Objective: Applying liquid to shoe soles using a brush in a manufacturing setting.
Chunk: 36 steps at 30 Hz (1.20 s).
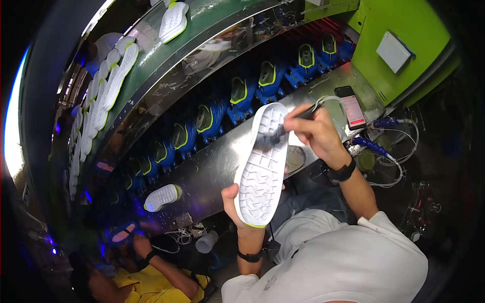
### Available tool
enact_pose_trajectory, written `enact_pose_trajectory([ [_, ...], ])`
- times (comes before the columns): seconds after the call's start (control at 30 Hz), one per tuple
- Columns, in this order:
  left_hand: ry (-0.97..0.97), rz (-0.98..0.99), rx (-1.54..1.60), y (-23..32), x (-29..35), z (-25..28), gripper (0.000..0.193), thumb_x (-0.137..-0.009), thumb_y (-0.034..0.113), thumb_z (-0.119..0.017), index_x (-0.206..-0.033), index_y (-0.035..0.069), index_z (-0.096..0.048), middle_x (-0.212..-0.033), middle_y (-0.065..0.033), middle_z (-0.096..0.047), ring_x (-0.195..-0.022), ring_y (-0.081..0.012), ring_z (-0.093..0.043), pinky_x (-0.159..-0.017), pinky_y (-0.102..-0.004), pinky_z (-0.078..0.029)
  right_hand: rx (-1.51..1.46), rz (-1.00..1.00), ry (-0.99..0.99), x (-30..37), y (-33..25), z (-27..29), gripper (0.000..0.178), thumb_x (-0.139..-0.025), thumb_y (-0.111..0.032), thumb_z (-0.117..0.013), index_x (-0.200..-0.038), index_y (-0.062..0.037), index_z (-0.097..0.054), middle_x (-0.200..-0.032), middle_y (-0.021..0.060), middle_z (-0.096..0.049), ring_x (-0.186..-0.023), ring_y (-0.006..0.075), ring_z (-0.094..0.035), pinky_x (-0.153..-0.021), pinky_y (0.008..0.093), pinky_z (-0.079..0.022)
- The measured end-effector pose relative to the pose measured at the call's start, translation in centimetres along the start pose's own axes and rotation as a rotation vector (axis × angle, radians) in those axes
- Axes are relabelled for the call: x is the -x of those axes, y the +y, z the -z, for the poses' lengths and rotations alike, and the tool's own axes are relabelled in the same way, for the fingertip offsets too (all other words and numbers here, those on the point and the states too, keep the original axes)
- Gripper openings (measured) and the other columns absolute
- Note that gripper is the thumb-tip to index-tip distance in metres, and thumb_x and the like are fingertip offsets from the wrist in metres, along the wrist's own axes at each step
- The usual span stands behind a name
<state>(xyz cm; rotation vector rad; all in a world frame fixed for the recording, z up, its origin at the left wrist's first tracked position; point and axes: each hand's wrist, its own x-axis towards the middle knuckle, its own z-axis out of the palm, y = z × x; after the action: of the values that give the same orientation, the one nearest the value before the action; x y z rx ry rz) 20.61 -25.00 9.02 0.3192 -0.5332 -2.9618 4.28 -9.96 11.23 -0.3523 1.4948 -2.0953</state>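
Note:
A white shoe sole (pixel 262 177) with a yellow-green edge is held up in front of me, its patterned, hollowed face in view. My left hand (pixel 231 206) grips its lower end, the thumb along the side and most fingers hidden behind. My right hand (pixel 319 134) is closed around the dark handle of a brush (pixel 273 139). The brush's dark, blurred bristles lie over the upper middle of the sole. A thin white tube runs from behind the handle.
A metal bench (pixel 214 174) bears a white sole (pixel 162 197) and a phone (pixel 350 107). Behind it runs a row of blue shoe uppers (pixel 204 118) on lasts. More soles (pixel 103 96) lie on a green conveyor (pixel 146 60). A co-worker in yellow (pixel 156 283) sits at lower left.

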Motion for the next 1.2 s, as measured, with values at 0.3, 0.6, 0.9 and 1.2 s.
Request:
enact_pose_trajectory([
  [0.3, -0.253, -0.343, -0.083, 1.3, -8.5, -14.1, 0.09, -0.085, 0.046, -0.056, -0.15, -0.009, -0.028, -0.144, -0.0335, -0.044, -0.123, -0.0454, -0.054, -0.1, -0.0483, -0.049, 0.085, 0.605, -0.209, 10.9, -2.3, 1.3, 0.023, -0.074, 0.005, -0.077, -0.095, 0.0003, -0.071, -0.096, 0.0179, -0.071, -0.075, 0.022, -0.068, -0.069, 0.0287, -0.055],
  [0.6, 0.707, -0.84, -2.03, 19.3, -26.1, -12.2, 0.046, -0.093, 0.049, -0.059, -0.119, 0.013, -0.067, -0.123, -0.0305, -0.055, -0.103, -0.0451, -0.063, -0.094, -0.0493, -0.049, -0.139, 0.194, 0.383, 12.1, -1.6, 2.3, 0.022, -0.078, 0.011, -0.067, -0.1, 0.0074, -0.068, -0.091, 0.0139, -0.068, -0.071, 0.0165, -0.063, -0.065, 0.0268, -0.051],
  [0.9, 0.287, -0.669, -0.996, 6.8, -5.7, -3.3, 0.072, -0.072, -0.004, -0.081, -0.133, 0.0, -0.041, -0.122, -0.0123, -0.054, -0.105, -0.0215, -0.06, -0.09, -0.0338, -0.054, -0.355, 0.12, 0.233, 12.9, 1.5, 1.7, 0.023, -0.072, 0.007, -0.063, -0.095, 0.0018, -0.062, -0.095, 0.011, -0.062, -0.09, 0.0177, -0.057, -0.081, 0.0285, -0.046],
  [1.2, 0.149, 0.319, -0.199, -3.9, 6.9, 4.0, 0.089, -0.081, -0.001, -0.058, -0.158, 0.008, -0.015, -0.153, -0.0219, -0.038, -0.132, -0.0451, -0.048, -0.103, -0.0538, -0.049, -0.079, 0.083, 0.163, 10.0, 1.2, 1.4, 0.024, -0.069, 0.009, -0.073, -0.089, 0.0009, -0.062, -0.092, 0.0104, -0.063, -0.083, 0.0153, -0.059, -0.076, 0.0248, -0.046],
])
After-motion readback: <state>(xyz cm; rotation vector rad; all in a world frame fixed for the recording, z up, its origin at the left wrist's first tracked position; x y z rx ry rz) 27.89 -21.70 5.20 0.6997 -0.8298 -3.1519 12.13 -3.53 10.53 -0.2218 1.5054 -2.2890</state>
